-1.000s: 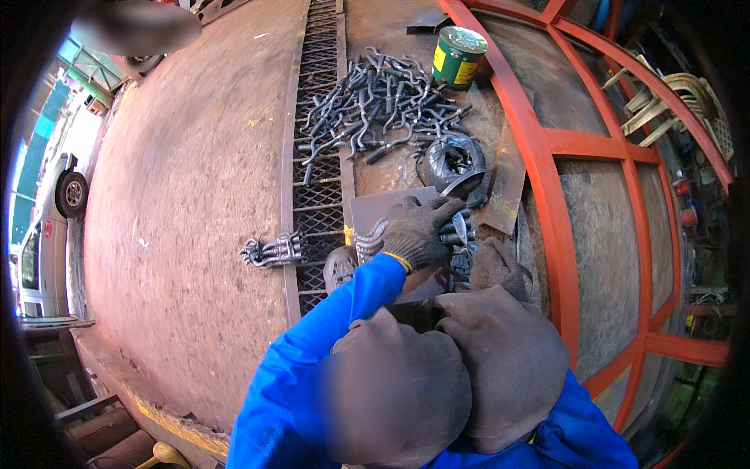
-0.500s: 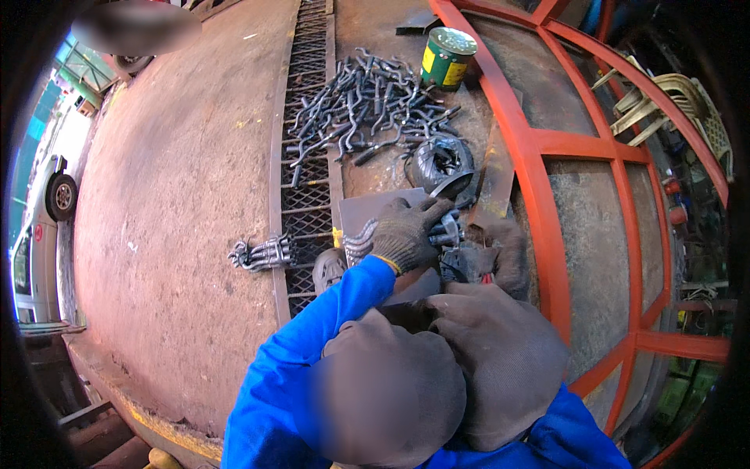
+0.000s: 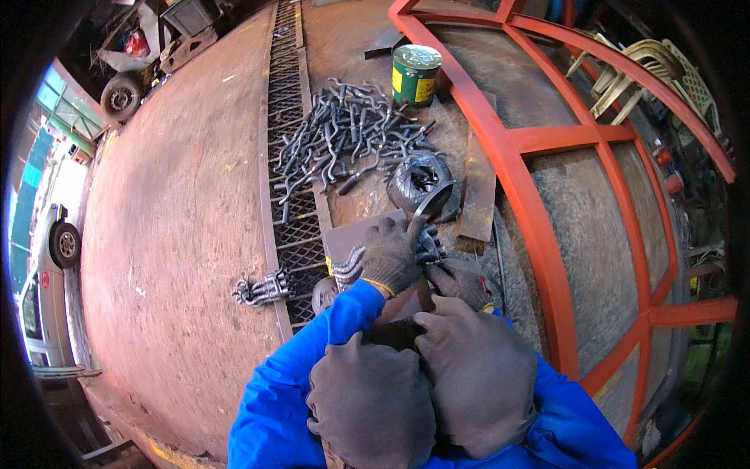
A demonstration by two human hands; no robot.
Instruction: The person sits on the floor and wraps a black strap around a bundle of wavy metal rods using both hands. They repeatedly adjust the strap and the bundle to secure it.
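Observation:
In a dark knit glove, my left hand [image 3: 391, 254] curls over a group of bent metal rods [image 3: 428, 244]. Wavy rod ends [image 3: 348, 266] come out on its other side. A narrow dark curved strip [image 3: 434, 199] rises by its fingertips. Close on the right, my gloved right hand [image 3: 461, 281] has bent fingers at the rods; a small red piece shows beside it, too little to name. What lies inside its grip is hidden. A flat metal plate [image 3: 363, 232] lies under the work. Beyond sits a black plastic-wrapped bundle [image 3: 410, 190].
A large heap of bent rods [image 3: 344, 133] lies ahead, partly over a floor grating [image 3: 287, 148]. A green and yellow can [image 3: 414, 78] stands behind it. Another rod bundle [image 3: 262, 289] lies left. An orange-red metal frame [image 3: 500, 152] borders the right. My covered knees [image 3: 375, 399] are near.
The head view has shifted, showing more at the far left. My right hand has come closer to the rods and shows more clearly. My left hand stays over the rods.

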